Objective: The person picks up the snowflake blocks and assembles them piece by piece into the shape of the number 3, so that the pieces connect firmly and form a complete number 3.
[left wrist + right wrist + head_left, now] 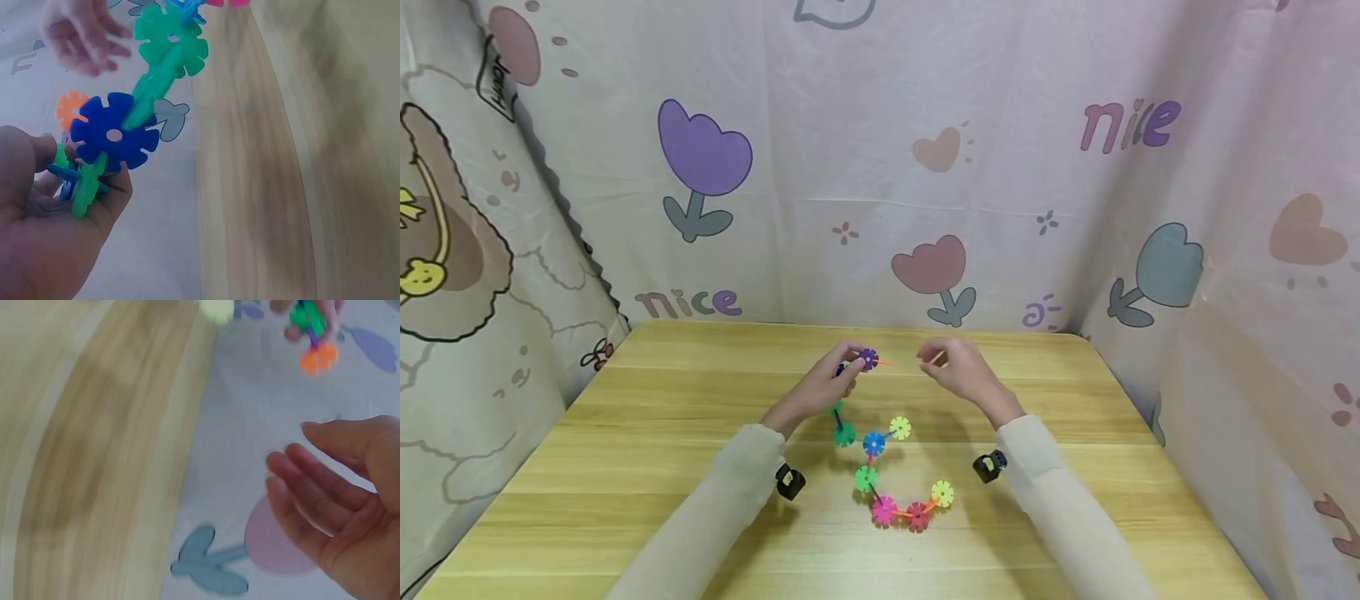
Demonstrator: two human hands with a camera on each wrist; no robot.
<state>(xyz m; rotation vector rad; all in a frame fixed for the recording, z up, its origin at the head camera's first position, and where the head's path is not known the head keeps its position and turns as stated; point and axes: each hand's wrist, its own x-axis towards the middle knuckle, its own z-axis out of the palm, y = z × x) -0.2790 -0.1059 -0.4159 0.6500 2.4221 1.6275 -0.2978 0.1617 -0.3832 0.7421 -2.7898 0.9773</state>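
Note:
My left hand (820,385) grips one end of a chain of notched plastic snowflake discs above the table. A purple disc (868,359) shows at its fingertips, and an orange disc (884,362) sticks out edge-on towards the right. In the left wrist view a dark blue disc (90,128) and a green disc (150,31) extend from that hand; its fingers hide some pieces. The chain runs down past a blue disc (874,437) to a pink disc (880,503) and a red disc (917,523). Apart from the chain, my right hand (962,371) holds nothing, fingers loosely bent.
A light wooden table (625,467) lies beneath both hands. Behind it hangs a printed curtain (820,150) with flowers and hearts. Small black cameras hang at the left wrist (790,482) and right wrist (990,465). One yellow disc (942,487) ends the chain's near branch.

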